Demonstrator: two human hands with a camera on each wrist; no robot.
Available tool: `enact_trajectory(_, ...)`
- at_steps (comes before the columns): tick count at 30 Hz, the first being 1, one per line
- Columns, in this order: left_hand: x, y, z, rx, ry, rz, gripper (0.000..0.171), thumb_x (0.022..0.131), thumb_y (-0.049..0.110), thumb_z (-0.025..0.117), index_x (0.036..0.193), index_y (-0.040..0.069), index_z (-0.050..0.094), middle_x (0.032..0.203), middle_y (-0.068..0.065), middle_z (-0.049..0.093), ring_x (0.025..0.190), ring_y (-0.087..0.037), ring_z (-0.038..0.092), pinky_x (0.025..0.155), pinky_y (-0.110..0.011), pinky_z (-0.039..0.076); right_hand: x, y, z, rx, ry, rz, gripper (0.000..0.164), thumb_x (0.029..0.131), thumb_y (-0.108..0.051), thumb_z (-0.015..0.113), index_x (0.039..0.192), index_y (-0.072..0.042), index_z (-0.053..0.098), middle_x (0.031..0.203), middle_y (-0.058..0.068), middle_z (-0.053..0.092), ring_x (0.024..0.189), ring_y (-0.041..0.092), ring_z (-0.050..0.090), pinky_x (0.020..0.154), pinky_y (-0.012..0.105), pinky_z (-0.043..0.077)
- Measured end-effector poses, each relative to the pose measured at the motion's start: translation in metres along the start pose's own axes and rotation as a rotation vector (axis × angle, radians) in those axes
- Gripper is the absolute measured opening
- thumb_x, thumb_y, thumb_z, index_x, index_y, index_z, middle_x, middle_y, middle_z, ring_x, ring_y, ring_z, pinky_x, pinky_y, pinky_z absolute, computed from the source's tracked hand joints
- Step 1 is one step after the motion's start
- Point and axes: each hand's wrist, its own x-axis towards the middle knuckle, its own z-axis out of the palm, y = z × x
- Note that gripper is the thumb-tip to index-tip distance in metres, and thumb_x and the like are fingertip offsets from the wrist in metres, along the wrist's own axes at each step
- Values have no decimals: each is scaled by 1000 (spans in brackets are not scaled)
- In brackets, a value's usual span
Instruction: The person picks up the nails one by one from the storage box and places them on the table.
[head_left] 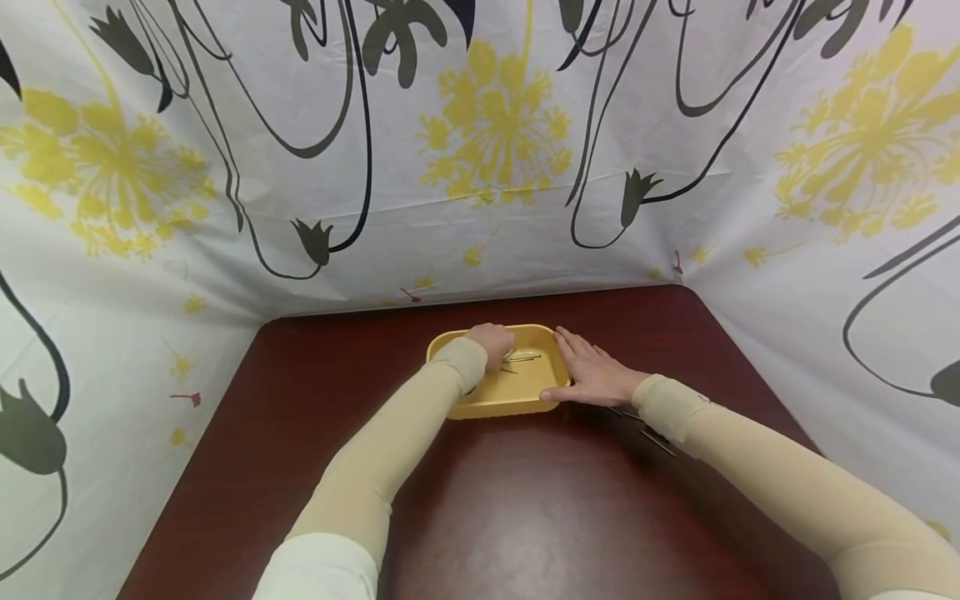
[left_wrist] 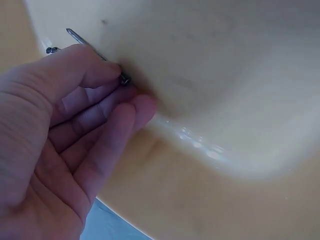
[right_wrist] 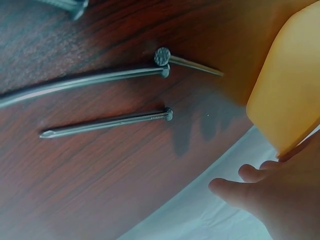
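Note:
A yellow plastic tray (head_left: 510,408) sits near the far side of the table. My left hand (head_left: 491,343) reaches inside it, and in the left wrist view its thumb and curled fingers pinch a steel nail (left_wrist: 80,38) near the head. A second nail head (left_wrist: 51,50) shows behind the thumb. Several thin nails (head_left: 522,358) lie on the tray's floor beside that hand. With fingers extended, my right hand (head_left: 600,375) rests against the tray's right rim. In the right wrist view, a straight nail (right_wrist: 107,125) and a short nail (right_wrist: 192,65) lie on the table near this hand.
Two more nails, a long one (right_wrist: 85,82) and a thick one (right_wrist: 62,4) cut by the frame, lie on the dark red-brown table (head_left: 480,517). A white cloth (head_left: 465,167) with yellow and grey flowers surrounds the table at the back and sides.

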Motion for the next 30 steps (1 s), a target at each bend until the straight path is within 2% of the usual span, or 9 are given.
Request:
enact_trajectory(9, -3, -4, 4, -59, -38, -12, 28, 83, -1, 72, 73, 16, 53, 77, 2, 58, 69, -14, 50, 61, -30, 44, 0, -6, -4, 21, -17, 0, 127, 79, -88, 47, 161, -2, 3, 168, 15, 0, 152, 35, 9, 116, 60, 20)
enact_trajectory(17, -7, -5, 2, -12, -93, -23, 18, 80, 5, 72, 79, 16, 57, 78, 3, 58, 67, -15, 48, 60, -32, 44, -2, -7, -5, 10, -32, 9, 128, 79, -89, 47, 161, -2, 1, 168, 16, 0, 152, 37, 10, 116, 61, 20)
enact_trajectory(24, -14, -8, -7, -10, -99, -7, 14, 81, 7, 70, 80, 15, 59, 78, 2, 59, 67, -15, 46, 59, -32, 44, -4, -9, -9, 24, -9, -11, 126, 81, -86, 51, 160, 1, 4, 167, 19, 2, 151, 40, 13, 114, 63, 22)
enact_trajectory(30, -27, -5, -21, -41, -129, -22, 18, 85, 8, 68, 75, 15, 55, 74, 2, 52, 65, -15, 42, 58, -31, 40, -3, -7, -6, 3, -6, -9, 126, 81, -86, 50, 160, 1, 4, 167, 19, 3, 150, 41, 14, 113, 64, 23)
